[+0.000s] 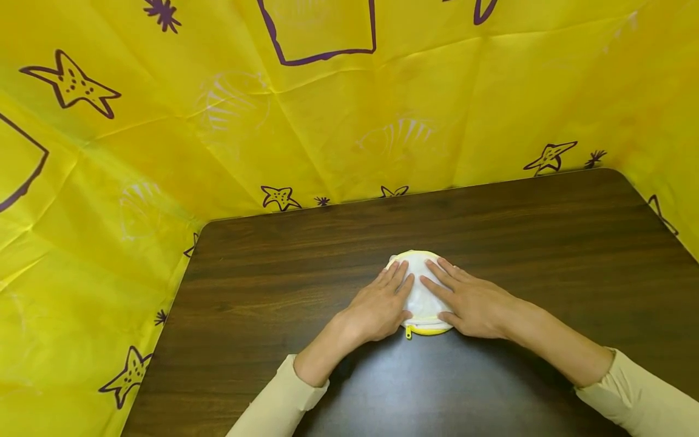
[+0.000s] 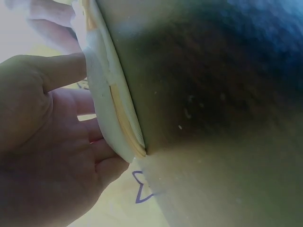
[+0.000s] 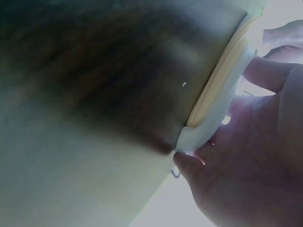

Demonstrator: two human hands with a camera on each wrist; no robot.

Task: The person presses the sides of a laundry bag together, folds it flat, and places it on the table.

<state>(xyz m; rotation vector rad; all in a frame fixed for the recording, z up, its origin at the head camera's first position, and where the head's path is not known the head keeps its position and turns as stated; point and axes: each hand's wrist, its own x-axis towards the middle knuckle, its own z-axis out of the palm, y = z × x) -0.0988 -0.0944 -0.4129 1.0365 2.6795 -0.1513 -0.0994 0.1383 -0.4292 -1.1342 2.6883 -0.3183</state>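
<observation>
A round white pouch (image 1: 423, 301) with yellow trim lies on the table, its yellow zipper pull (image 1: 408, 332) at the near edge. My left hand (image 1: 381, 304) rests on the pouch's left side, fingers fairly straight and spread. On the right side, my right hand (image 1: 476, 301) lies the same way, fingertips pointing toward the middle. From the left wrist, the pouch (image 2: 102, 90) appears edge-on as a thin, soft layered thing under the left hand (image 2: 52, 127). The right wrist view has the right hand (image 3: 241, 146) along the pouch's rim (image 3: 196, 137).
The dark wood-grain table (image 1: 262, 291) has rounded far corners. A yellow cloth (image 1: 338, 127) printed with starfish and other outlines hangs behind it and along both sides. Light reflects off the tabletop in front of the pouch.
</observation>
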